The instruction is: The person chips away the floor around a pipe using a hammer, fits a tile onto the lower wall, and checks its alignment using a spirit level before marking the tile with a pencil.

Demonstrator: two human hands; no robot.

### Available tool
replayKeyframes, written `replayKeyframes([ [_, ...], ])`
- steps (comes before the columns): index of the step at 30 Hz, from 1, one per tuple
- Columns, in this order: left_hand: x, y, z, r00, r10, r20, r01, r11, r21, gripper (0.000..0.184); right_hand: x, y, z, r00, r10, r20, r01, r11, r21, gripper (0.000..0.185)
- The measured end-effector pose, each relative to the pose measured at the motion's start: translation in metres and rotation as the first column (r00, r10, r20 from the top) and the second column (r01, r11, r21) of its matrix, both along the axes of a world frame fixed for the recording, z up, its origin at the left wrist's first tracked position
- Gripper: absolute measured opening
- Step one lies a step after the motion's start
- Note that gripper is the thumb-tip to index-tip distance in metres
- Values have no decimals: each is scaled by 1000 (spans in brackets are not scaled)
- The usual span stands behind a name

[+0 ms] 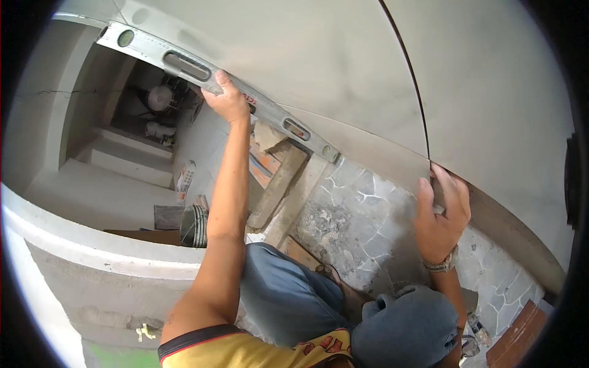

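Silver metal is making up the level (270, 113), which is lying aslant along the lower edge of the pale panel (294, 55), left of centre. The left hand (230, 101) is closing round its middle; the right hand (440, 230) is holding nothing, fingers parting slightly and reaching the foot of the dark seam (419, 98). Good work is probably calling for even pressure, without twisting the level, and light fingertips at the seam. A plank (279, 187) is lying beneath, perhaps crowding the footing; a bucket (195, 227) is standing left.
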State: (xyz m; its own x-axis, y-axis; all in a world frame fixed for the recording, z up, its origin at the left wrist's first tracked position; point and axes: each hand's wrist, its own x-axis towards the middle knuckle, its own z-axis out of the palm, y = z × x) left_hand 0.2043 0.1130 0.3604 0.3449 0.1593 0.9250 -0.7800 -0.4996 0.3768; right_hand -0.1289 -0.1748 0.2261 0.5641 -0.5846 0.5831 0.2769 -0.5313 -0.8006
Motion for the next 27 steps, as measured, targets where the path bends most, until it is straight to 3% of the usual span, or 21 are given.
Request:
replayKeyframes([
  [8,-4,-1,1,999,51,16,-52,997,55,45,-1,-2,-4,1000,3,19,-4,1000,10,30],
  [13,-17,-14,2,997,-77,2,77,997,-4,49,2,-4,-4,998,37,55,-39,999,29,29],
  [20,-6,8,7,990,-126,-60,131,988,83,51,2,-7,-5,993,73,95,-74,997,9,29],
  [27,-7,25,15,965,-224,-139,230,973,29,29,3,-6,-4,997,45,56,-45,999,7,27],
])
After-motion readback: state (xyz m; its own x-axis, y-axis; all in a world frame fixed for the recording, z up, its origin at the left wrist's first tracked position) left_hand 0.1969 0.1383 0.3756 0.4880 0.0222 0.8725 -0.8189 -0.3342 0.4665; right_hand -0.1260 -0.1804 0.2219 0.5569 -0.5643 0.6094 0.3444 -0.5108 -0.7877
